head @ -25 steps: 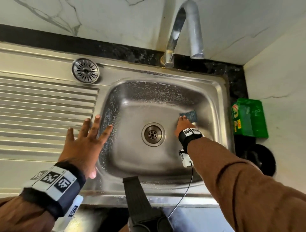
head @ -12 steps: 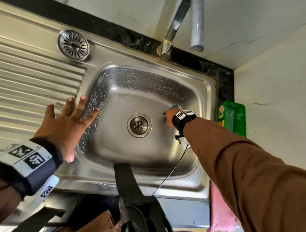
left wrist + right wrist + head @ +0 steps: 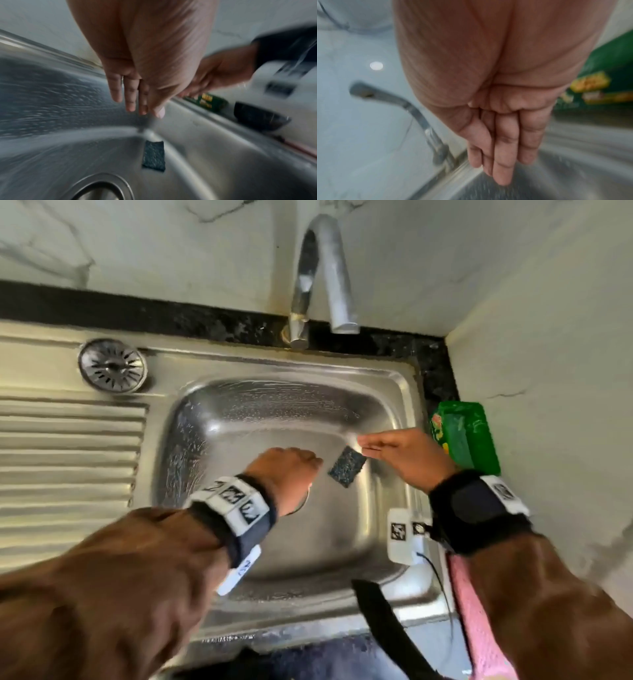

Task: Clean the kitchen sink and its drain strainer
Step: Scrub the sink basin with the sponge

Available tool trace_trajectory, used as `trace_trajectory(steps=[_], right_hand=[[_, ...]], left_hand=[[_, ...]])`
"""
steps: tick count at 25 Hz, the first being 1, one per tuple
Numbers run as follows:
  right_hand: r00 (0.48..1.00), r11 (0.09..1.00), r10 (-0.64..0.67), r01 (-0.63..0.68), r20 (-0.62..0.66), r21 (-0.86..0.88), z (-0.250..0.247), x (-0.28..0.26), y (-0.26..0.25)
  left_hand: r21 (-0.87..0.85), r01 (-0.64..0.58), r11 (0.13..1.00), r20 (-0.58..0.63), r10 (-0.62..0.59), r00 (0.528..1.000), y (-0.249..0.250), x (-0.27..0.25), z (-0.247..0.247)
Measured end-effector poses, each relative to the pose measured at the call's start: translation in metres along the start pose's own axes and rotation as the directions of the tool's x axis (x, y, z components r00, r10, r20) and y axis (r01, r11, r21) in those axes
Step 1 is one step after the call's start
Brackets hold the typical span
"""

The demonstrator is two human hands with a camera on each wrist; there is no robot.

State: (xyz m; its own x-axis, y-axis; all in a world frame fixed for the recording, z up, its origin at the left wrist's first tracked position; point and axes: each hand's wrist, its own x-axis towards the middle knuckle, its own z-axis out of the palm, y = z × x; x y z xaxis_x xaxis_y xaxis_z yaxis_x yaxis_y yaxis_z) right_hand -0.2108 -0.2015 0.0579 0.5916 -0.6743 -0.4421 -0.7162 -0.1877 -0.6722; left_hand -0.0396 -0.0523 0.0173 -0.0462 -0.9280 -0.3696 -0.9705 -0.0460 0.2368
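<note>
Scrub pad [image 3: 346,467]: lay loose on the sink [image 3: 342,542] floor beside the drain, our left hand [image 3: 284,474] and right hand [image 3: 407,455] above it, fingers straight, holding nothing; strainer [image 3: 112,365] parked left of the basin, presumably awaiting cleaning.

Home kitchen, steel sink [image 3: 404,392], tap [image 3: 322,272], marble walls, probably dish-soap pack [image 3: 466,436]
</note>
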Motion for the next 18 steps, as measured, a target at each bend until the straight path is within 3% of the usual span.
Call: trace_trajectory(steps=[2, 5, 7, 9, 10, 11, 13, 14, 15, 17, 18], right_hand=[[0.992, 0.984, -0.015, 0.037, -0.128, 0.174, -0.029, -0.053, -0.008], [0.958, 0.935, 0.024, 0.080, -0.287, 0.344, -0.068, -0.125, -0.009], [0.931, 0.941, 0.071, 0.056, -0.357, 0.333, -0.077, -0.160, 0.010], [0.914, 0.950, 0.124, 0.003, -0.387, 0.311, -0.070, -0.185, 0.025], [0.912, 0.956, 0.133, -0.014, -0.389, 0.295, -0.065, -0.193, 0.030], [0.907, 0.965, 0.128, -0.021, -0.401, 0.261, -0.061, -0.200, 0.035], [0.893, 0.979, 0.084, 0.007, -0.441, 0.202, -0.055, -0.206, 0.042], [0.883, 0.979, 0.064, 0.035, -0.466, 0.202, -0.053, -0.207, 0.044], [0.870, 0.977, 0.049, 0.062, -0.490, 0.206, -0.051, -0.205, 0.044], [0.865, 0.978, 0.012, 0.096, -0.502, 0.188, -0.046, -0.194, 0.042], [0.878, 0.980, -0.022, 0.114, -0.478, 0.164, -0.042, -0.186, 0.038]], left_hand=[[0.050, -0.107, 0.993, 0.026, 0.105, 0.994, 0.015, 0.050, 0.021], [0.181, -0.178, 0.967, 0.107, 0.161, 0.981, 0.037, 0.105, 0.050], [0.220, -0.197, 0.955, 0.162, 0.164, 0.973, 0.045, 0.127, 0.064], [0.163, -0.167, 0.972, 0.206, 0.132, 0.970, 0.043, 0.140, 0.085], [0.137, -0.209, 0.968, 0.231, 0.174, 0.957, 0.043, 0.139, 0.098], [0.126, -0.303, 0.945, 0.288, 0.257, 0.923, 0.044, 0.132, 0.110], [0.151, -0.542, 0.827, 0.450, 0.430, 0.783, 0.043, 0.112, 0.126], [0.160, -0.600, 0.784, 0.447, 0.484, 0.752, 0.039, 0.108, 0.127], [0.165, -0.578, 0.799, 0.384, 0.487, 0.784, 0.035, 0.113, 0.124], [0.128, -0.272, 0.954, 0.224, 0.239, 0.945, 0.027, 0.131, 0.108], [0.146, -0.156, 0.977, 0.192, 0.127, 0.973, 0.025, 0.140, 0.102]])
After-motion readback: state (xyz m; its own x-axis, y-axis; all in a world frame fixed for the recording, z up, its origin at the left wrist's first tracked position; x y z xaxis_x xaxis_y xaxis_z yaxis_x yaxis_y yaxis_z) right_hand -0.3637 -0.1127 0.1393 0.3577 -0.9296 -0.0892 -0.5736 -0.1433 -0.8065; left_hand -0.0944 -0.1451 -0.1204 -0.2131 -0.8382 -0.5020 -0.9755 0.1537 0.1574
